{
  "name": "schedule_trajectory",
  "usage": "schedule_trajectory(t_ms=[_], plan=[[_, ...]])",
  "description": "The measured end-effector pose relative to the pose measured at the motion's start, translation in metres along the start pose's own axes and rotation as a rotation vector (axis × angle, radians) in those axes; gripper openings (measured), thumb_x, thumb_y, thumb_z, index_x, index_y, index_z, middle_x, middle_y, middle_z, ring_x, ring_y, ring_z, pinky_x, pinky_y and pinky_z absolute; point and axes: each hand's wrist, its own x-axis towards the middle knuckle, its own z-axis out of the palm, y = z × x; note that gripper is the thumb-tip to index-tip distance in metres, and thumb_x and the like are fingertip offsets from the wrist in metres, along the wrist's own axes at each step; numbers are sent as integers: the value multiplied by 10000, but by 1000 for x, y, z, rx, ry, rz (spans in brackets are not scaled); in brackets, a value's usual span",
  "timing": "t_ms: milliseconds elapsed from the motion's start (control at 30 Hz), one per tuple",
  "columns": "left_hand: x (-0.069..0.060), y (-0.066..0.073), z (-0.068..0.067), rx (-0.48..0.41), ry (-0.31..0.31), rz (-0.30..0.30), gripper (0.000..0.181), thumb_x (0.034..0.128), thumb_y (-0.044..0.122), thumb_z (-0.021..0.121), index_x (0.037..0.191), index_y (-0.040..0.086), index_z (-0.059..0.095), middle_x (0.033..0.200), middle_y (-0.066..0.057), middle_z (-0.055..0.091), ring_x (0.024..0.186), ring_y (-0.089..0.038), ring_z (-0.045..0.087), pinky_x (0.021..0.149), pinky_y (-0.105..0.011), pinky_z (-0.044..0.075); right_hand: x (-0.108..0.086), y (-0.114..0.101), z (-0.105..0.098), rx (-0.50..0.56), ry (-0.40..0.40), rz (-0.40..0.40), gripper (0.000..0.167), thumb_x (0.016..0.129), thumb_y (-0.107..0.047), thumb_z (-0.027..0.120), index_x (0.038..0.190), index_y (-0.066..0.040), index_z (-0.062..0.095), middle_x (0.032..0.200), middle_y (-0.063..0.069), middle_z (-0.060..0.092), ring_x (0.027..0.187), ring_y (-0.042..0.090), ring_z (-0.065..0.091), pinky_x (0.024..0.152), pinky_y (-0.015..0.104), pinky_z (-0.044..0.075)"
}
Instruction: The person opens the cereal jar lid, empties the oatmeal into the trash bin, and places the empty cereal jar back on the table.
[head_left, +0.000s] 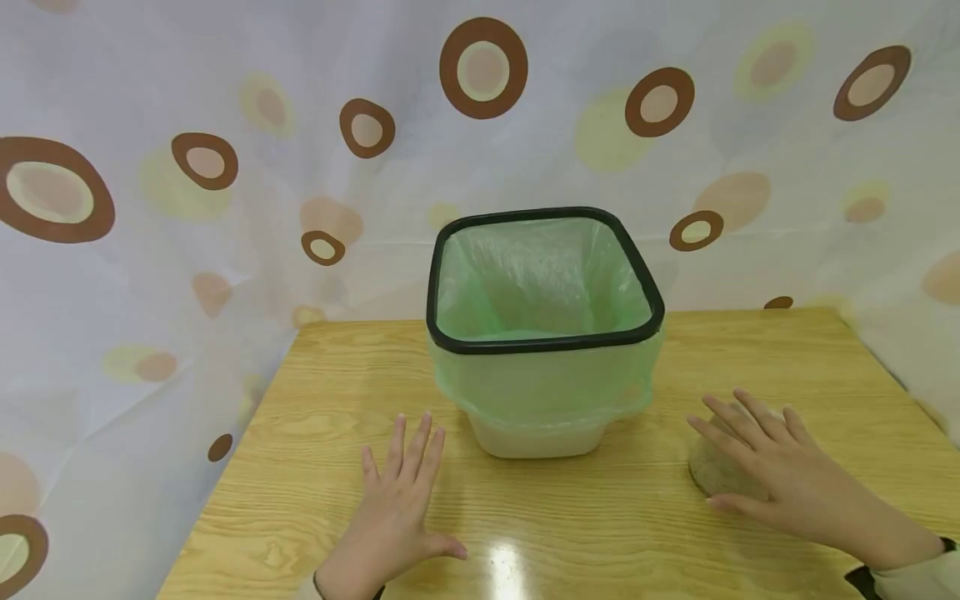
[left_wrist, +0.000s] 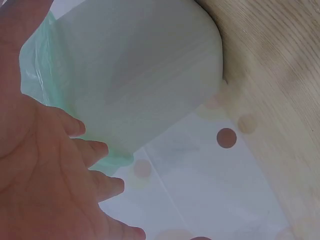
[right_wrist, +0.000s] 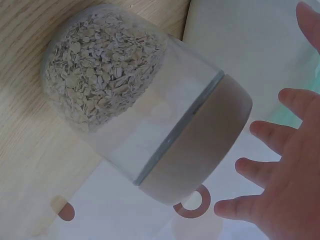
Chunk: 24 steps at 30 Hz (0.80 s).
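Observation:
A square trash can (head_left: 536, 442) with a black rim stands on the table, lined with a translucent green bag (head_left: 540, 383) folded over its edge. To its right is a clear jar (right_wrist: 165, 110) partly filled with oat flakes (right_wrist: 105, 65), topped by a pale lid (right_wrist: 200, 145). My right hand (head_left: 780, 475) is spread above the jar and hides most of it in the head view. My left hand (head_left: 393, 517) hovers with straight, parted fingers at the front left of the can, holding nothing.
The wooden table (head_left: 315, 467) reaches back to a white cloth (head_left: 375, 50) printed with brown and yellow ovals, which hangs behind and along both sides. Light glares off the tabletop near its front.

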Motion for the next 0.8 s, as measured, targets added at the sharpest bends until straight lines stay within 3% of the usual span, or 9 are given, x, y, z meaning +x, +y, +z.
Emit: schedule_trajectory(t_ms=[367, 567, 800], plan=[[1, 2, 3, -68, -20, 9, 1296, 575, 538, 847, 1530, -6, 161, 1602, -188, 13, 1440, -452, -47, 976, -787, 59, -1, 2, 1, 43, -32, 91, 912, 820, -387, 748, 1555, -256, 224, 1611, -49, 87, 1476, 200, -62, 1003, 766, -1], [1, 2, 7, -64, 4, 29, 1281, 586, 550, 837, 1521, -23, 175, 1599, -202, 34, 1435, -470, -8, 957, -801, 109, -3, 7, 2, 46, -54, 160, 886, 844, -381, 730, 1556, -247, 221, 1613, 1, 119, 1478, 238, -50, 985, 780, -9], [2, 4, 9, -109, -12, 8, 1254, 619, 540, 824, 1517, -39, 168, 1601, -201, 20, 1436, -465, -30, 968, -793, 102, -7, 11, 7, 45, -45, 204, 851, 870, -378, 707, 1557, -254, 219, 1605, 43, 171, 1478, 302, 16, 969, 797, 21]])
